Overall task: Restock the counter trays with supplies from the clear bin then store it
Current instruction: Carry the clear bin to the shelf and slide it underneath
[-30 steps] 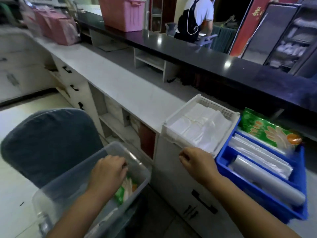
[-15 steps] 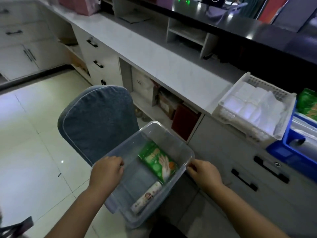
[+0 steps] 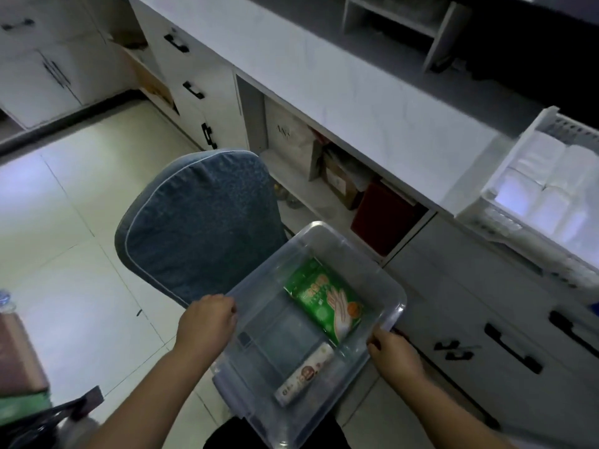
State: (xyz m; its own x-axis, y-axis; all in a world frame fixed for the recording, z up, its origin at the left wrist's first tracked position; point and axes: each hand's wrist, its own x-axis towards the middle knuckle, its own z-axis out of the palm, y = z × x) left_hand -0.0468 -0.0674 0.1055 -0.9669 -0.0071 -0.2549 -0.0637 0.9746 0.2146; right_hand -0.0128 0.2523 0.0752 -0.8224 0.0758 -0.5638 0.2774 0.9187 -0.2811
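The clear bin is low in front of me, beside a blue chair. My left hand grips its left rim and my right hand grips its right rim. Inside lie a green packet of gloves and a small white roll. The white counter tray holding white folded bags sits on the counter at the right edge of view.
A blue padded chair stands just left of the bin. Under the white counter are open shelves with boxes, and drawers with black handles at right. Pale tiled floor lies to the left.
My left hand left the bin's inside and took its left rim. My right hand came off the white tray and took the right rim. The view swung down and left.
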